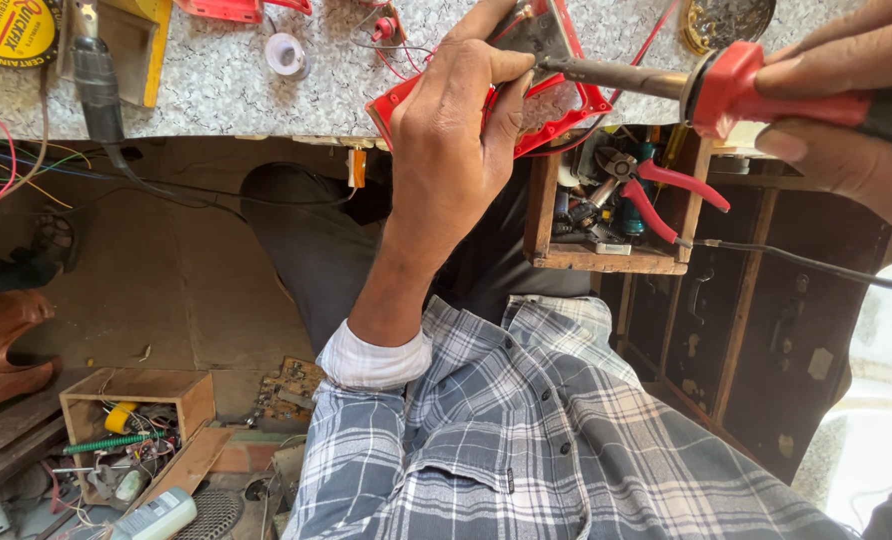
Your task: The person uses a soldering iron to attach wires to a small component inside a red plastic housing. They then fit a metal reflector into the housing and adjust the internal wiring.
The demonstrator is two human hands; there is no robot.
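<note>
Speckled grey tabletop (226, 85) runs across the top of the view, its near edge over a cluttered workshop floor. Seated person in a plaid shirt, looking down.

Step in hand, as I judge it: soldering at a joint inside the red plastic casing (566, 105), which sits at the tabletop's near edge, right of middle, partly overhanging. Left hand (456, 130) bears down on the casing, fingers (501, 65) curled closed over a small dark part at its top, pinning it. Right hand (846, 110) is wrapped shut around the red handle of a soldering iron (666, 80), whose shaft points left with its tip right by the left fingertips (the contact point itself is hidden by the hand).

Next move would call for a steady tip on the joint and the left fingers kept off the hot shaft, which is very close.

Around: a solder spool (286, 52) further in on the tabletop; red wires (391, 45) trailing near the casing; a yellow-labelled round tin (11, 30) at the far left corner. An open wooden drawer (606, 255) below the edge holds red-handled pliers (656, 190). The iron's black cord (816, 265) hangs across the drawer and could snag. A wooden box of parts (136, 430) is on the floor.
</note>
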